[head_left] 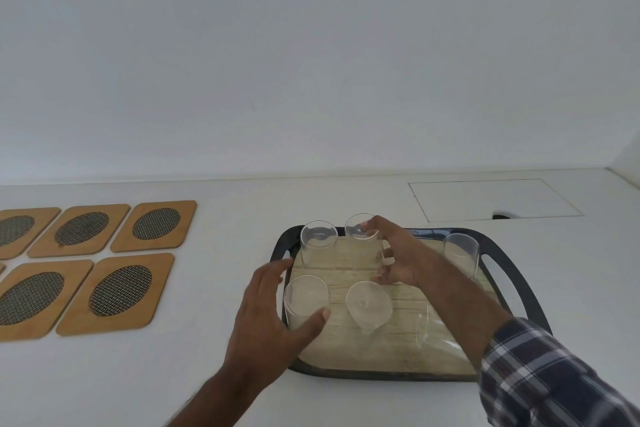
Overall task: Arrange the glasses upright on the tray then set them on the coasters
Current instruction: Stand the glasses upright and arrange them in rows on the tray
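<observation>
Standing glasses: tray, five upright, one lying at 5 o'clock
Left hand: grip wide around near-left glass
Right hand: grip on far-middle glass; lift straight, avoiding neighbours

The tray sits on the table, right of centre; the coasters lie in two rows on the table well to its left; on the tray, two glasses stand at the back left, the back-left glass beside the back-middle glass; another glass stands at the back right; the front-left glass stands near the left rim; the tilted glass is just right of it; a lying glass rests further right.
</observation>
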{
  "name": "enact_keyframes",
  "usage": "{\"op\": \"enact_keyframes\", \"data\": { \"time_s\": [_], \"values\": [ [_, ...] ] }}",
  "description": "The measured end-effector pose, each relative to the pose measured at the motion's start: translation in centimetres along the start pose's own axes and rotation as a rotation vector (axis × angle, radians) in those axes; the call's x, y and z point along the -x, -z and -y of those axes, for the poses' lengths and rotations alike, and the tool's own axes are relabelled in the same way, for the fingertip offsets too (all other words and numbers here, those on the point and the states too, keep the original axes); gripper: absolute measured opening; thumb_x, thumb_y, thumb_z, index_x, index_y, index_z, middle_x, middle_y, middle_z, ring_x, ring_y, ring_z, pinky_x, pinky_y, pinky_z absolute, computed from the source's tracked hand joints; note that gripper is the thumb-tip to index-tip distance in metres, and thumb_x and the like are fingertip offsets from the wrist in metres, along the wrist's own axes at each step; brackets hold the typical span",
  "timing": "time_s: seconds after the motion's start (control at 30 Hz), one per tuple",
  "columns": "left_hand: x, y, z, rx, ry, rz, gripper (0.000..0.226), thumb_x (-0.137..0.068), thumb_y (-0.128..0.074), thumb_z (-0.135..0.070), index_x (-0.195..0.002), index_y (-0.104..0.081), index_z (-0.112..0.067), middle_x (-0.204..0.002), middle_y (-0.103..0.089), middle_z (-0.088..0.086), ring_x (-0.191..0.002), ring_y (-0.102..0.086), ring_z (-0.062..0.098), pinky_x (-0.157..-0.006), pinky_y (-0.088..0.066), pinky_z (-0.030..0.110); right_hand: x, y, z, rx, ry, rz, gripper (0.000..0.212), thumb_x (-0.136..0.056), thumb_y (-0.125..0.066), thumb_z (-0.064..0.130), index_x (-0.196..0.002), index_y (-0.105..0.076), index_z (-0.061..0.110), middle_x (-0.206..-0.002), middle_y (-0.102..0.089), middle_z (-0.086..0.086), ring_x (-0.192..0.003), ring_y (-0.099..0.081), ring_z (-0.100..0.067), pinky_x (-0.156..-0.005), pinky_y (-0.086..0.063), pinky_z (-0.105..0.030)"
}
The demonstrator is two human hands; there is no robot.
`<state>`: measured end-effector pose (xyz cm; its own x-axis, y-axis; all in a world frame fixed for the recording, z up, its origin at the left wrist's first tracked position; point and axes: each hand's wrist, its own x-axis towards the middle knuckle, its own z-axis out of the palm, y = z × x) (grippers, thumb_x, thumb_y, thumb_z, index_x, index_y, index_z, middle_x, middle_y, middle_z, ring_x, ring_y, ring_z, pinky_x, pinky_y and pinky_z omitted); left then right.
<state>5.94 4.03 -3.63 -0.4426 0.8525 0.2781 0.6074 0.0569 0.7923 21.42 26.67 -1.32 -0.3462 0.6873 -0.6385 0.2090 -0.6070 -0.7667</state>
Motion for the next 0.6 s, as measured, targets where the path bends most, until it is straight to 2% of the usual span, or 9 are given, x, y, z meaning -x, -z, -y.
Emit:
{"op": "enact_keyframes", "data": {
  "time_s": [0.07,0.17,0.23,0.3,0.4,0.5,0.6],
  "values": [
    [-1.4,0.6,-1.3,-0.058,-0.072,-0.022,0.071,-0.073,-0.066,-0.066,-0.133,-0.050,-0.032,-0.131,-0.047,-0.023,-0.124,-0.047,0.000,-0.100,-0.039,0.019,0.1,-0.2,-0.1,-0.025,-0.007,0.006,0.047,-0.042,-0.082,0.036,-0.084,-0.070,0.019,-0.102,-0.055,-0.015,-0.085,-0.063,-0.035,-0.084,-0.052,-0.056],
    [-4.5,0.8,-3.8,-0.176,-0.157,0.053,0.058,-0.078,-0.067,-0.055,-0.131,-0.055,-0.036,-0.130,-0.046,-0.028,-0.119,-0.041,-0.008,-0.099,-0.030,0.010,0.7,-0.5,-0.3,-0.058,0.009,0.016,0.047,-0.039,-0.083,0.033,-0.083,-0.072,0.020,-0.120,-0.048,-0.015,-0.115,-0.054,-0.037,-0.090,-0.048,-0.062],
    [-7.1,0.1,-5.7,-0.265,-0.216,0.185,0.059,-0.079,-0.070,-0.048,-0.134,-0.054,-0.036,-0.134,-0.050,-0.025,-0.123,-0.042,-0.002,-0.100,-0.030,0.015,1.1,-0.5,-0.5,-0.054,0.016,0.019,0.054,-0.040,-0.082,0.032,-0.092,-0.072,0.019,-0.127,-0.047,-0.017,-0.122,-0.051,-0.037,-0.092,-0.048,-0.063],
    [-9.8,-1.4,-7.3,-0.369,-0.253,0.341,0.069,-0.078,-0.072,-0.045,-0.142,-0.047,-0.034,-0.144,-0.050,-0.017,-0.132,-0.043,0.009,-0.101,-0.034,0.023,1.5,-0.5,-0.7,-0.039,0.026,0.024,0.058,-0.045,-0.081,0.031,-0.100,-0.072,0.018,-0.134,-0.047,-0.019,-0.124,-0.049,-0.037,-0.094,-0.047,-0.061],
    [-13.3,-3.9,-8.9,-0.566,-0.251,0.535,0.088,-0.076,-0.077,-0.042,-0.151,-0.034,-0.025,-0.152,-0.044,-0.004,-0.137,-0.042,0.022,-0.108,-0.039,0.038,2.4,-0.5,-0.4,-0.049,0.061,0.057,0.052,-0.047,-0.080,0.032,-0.098,-0.075,0.019,-0.140,-0.047,-0.015,-0.131,-0.043,-0.036,-0.097,-0.045,-0.063],
    [-15.2,-5.7,-9.3,-0.654,-0.192,0.633,0.091,-0.073,-0.083,-0.039,-0.149,-0.037,-0.021,-0.144,-0.053,0.003,-0.130,-0.050,0.026,-0.100,-0.047,0.042,3.0,-0.5,-0.4,-0.014,0.074,0.070,0.061,-0.051,-0.079,0.036,-0.109,-0.072,0.018,-0.143,-0.047,-0.017,-0.135,-0.041,-0.033,-0.096,-0.046,-0.060],
    [-15.6,-6.7,-8.9,-0.604,-0.167,0.650,0.082,-0.072,-0.085,-0.037,-0.143,-0.048,-0.019,-0.135,-0.060,0.001,-0.124,-0.055,0.025,-0.095,-0.049,0.039,3.2,-0.4,-0.6,-0.029,0.091,0.078,0.049,-0.060,-0.077,0.039,-0.105,-0.073,0.019,-0.143,-0.046,-0.019,-0.135,-0.041,-0.034,-0.093,-0.047,-0.058]
  ]
}}
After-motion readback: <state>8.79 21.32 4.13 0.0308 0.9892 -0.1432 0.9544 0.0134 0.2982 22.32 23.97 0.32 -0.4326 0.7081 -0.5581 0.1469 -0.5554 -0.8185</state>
